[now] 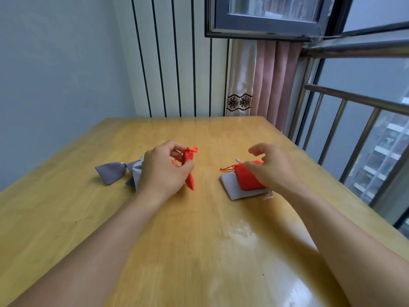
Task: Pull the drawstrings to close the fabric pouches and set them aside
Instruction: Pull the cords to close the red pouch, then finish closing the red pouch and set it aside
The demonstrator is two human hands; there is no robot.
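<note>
My left hand (pixel 162 169) grips a red pouch (pixel 190 173) cinched at its top, with the red drawstring (pixel 192 150) sticking out above my fingers. Left of it, two closed grey pouches (pixel 111 172) lie on the wooden table (pixel 199 229), one partly hidden behind my left hand. My right hand (pixel 269 167) hovers with its fingers spread over a flat red pouch (pixel 246 179), holding nothing. That pouch rests on a flat light grey pouch (pixel 230 185), and its red cord (pixel 228 167) trails to the left.
The table's right edge runs along a metal railing (pixel 354 120) and a window. A striped wall (pixel 177 63) and curtains (pixel 265 80) stand behind the far edge. A pale glare patch lies on the near tabletop.
</note>
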